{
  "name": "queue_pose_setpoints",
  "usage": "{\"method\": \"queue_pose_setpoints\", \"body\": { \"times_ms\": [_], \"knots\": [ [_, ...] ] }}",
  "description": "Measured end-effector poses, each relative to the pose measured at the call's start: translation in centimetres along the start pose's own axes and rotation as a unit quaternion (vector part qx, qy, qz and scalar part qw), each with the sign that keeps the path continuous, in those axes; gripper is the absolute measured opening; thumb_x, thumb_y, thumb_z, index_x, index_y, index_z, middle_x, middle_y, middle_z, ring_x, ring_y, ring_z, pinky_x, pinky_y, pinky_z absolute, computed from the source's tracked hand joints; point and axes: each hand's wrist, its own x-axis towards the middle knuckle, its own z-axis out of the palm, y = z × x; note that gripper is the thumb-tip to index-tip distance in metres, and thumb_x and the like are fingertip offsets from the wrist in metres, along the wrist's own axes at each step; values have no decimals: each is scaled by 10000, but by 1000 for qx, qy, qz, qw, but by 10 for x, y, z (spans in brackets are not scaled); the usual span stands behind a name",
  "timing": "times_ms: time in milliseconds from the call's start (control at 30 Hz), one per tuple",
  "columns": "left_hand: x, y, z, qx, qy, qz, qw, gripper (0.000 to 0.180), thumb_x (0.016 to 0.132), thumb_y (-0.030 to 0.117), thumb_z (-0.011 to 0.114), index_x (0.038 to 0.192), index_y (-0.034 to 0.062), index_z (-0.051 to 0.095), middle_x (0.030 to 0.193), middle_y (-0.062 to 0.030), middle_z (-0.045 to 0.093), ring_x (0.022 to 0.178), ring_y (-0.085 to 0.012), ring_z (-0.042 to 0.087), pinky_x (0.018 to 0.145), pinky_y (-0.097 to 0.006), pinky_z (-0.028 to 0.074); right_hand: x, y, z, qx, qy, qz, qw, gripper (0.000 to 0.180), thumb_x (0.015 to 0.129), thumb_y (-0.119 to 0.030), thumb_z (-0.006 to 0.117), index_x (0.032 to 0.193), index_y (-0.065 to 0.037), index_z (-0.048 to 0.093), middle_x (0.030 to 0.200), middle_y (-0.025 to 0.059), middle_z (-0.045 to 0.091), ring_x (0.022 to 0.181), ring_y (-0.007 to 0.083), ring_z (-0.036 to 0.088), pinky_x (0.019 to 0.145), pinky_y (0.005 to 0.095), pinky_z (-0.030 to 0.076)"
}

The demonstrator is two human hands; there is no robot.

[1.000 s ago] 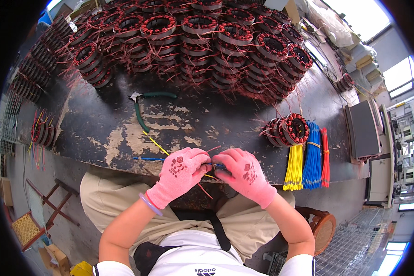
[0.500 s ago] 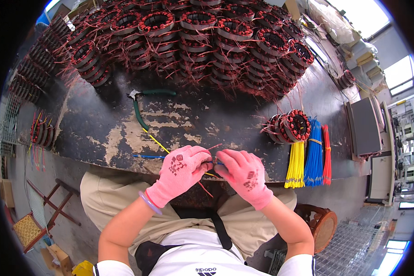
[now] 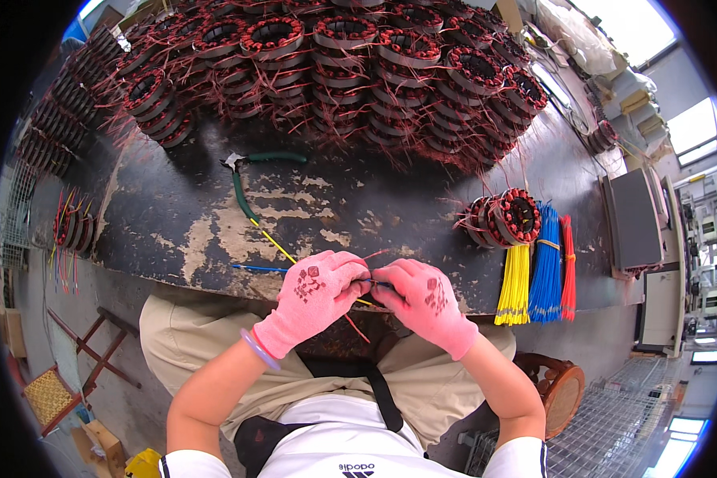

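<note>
Black worktable (image 3: 358, 199), paint worn. Wound stators (image 3: 338, 80) stacked along far side. Left hand (image 3: 315, 288) and right hand (image 3: 424, 299), both pink-gloved, held close together, clamped on thin wires (image 3: 276, 244) at worktable's near edge; yellow and blue lengths extended leftward.

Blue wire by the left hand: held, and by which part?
The left hand pinches the blue wire away from its exposed left end; gloved fingers hide the exact spot. Whether the right hand grips it too cannot be told.
</note>
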Motion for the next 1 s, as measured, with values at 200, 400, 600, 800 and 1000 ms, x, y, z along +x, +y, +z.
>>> {"method": "queue_pose_setpoints", "body": {
  "times_ms": [200,400,600,800,1000],
  "knots": [
    [1,1,0,-2,-12,6,1000,140,792,76,725,928,91,696,966,-35,704,808,-268,654,716,-394,535,8,13,1,479,-125,357,792,114,937,-155,651,959,-47,678,805,28,657,684,63,584,655,264,493],
    [0,1,1,-9,4,0,1000,119,799,84,725,913,95,692,954,-27,701,802,-263,649,713,-391,534,-9,-2,4,-219,100,-63,969,362,788,-276,805,1078,-130,646,1019,26,670,842,239,658,738,380,523],
    [1,0,-1,-7,-18,19,1000,126,802,81,714,922,96,682,957,-25,695,801,-264,646,716,-390,532,-4,10,5,464,-134,331,811,270,1021,-263,586,1082,-10,655,920,-31,673,794,36,568,666,208,450],
    [0,1,-1,-8,-19,9,1000,136,804,82,712,935,98,679,971,-21,694,800,-263,645,721,-388,531,-5,-1,-5,23,-9,46,999,147,929,-182,669,1010,-60,662,854,43,665,789,190,643,716,336,515],
    [0,0,-2,-2,-25,20,999,127,801,75,714,923,96,685,973,-26,701,810,-263,649,726,-385,532,1,-6,0,150,-41,174,972,151,945,-170,634,941,-20,641,825,123,670,737,290,629,686,367,498]
  ]
}}
